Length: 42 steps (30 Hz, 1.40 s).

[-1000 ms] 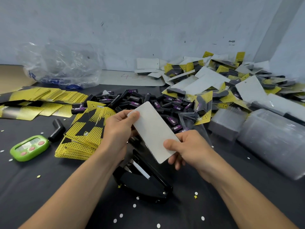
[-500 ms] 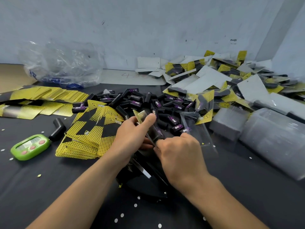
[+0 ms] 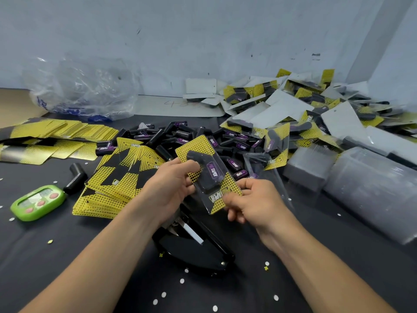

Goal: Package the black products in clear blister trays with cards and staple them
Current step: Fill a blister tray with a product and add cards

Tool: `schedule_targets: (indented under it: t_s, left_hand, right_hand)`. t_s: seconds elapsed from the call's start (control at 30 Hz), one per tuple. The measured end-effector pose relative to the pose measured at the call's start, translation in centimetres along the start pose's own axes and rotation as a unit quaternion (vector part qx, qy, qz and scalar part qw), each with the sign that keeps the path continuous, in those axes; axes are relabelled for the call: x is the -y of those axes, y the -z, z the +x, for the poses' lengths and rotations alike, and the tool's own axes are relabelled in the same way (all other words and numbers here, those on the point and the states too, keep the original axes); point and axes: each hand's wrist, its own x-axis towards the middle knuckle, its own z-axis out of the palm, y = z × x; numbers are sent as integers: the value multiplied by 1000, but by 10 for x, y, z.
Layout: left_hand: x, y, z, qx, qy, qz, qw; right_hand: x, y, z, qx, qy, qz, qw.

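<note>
Flipped face-up since a moment ago, our assembled pack (image 3: 208, 175) sits pinched in both grips, left hand (image 3: 168, 188) and right hand (image 3: 252, 201); next we should feed it into the stapler (image 3: 194, 247).

The card (image 3: 204, 152) is yellow with black dots and a black jagged shape. The product (image 3: 208, 171) on it is black with a purple label. The timer (image 3: 37, 202) is green with pink buttons. The table (image 3: 45, 256) is black, flecked with white dots.
</note>
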Motion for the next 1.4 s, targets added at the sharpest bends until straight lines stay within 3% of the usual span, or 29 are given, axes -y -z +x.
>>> schedule_targets:
  t_s: [0.2, 0.27, 0.33, 0.37, 0.5, 0.6, 0.63, 0.7, 0.83, 0.93, 1.1, 1.2, 1.4]
  left_hand:
    - [6, 1, 1, -35, -59, 60, 996]
    - [6, 3, 2, -54, -74, 40, 995]
    - [2, 6, 4, -91, -91, 14, 992]
    - [-1, 8, 5, -109, -97, 3, 989]
    - [-5, 12, 6, -144, -98, -19, 984]
    - [-5, 12, 7, -158, -101, -15, 982]
    - [-5, 13, 6, -161, -103, -15, 981]
    - [-6, 14, 7, -159, -101, -21, 982]
    - [-11, 21, 10, -166, -88, -49, 981]
    - [-15, 25, 10, -161, -75, -100, 979]
    - [-16, 25, 6, -94, -90, -118, 984]
    - [-17, 20, 1, -25, -119, -92, 988]
    - [-15, 16, -3, 31, -151, -45, 987]
  right_hand:
    - [7, 2, -8, 21, -28, 6, 999]
    - [10, 5, -12, -2, -23, -124, 992]
    - [14, 7, -24, -45, 16, -320, 946]
    - [18, 4, -33, -39, 39, -365, 929]
    - [19, -27, -63, 120, 75, -419, 897]
    - [4, -51, -68, 131, 121, -534, 826]
    - [3, -55, -68, 115, 139, -544, 819]
    - [3, -54, -64, 101, 140, -521, 836]
    - [12, -32, -52, 106, 61, -366, 922]
    - [11, -15, -43, 69, 23, -272, 959]
    - [12, 6, -34, 29, 22, -192, 981]
    - [12, 13, -33, 52, 21, -161, 985]
    - [11, 15, -33, 108, 16, -147, 983]
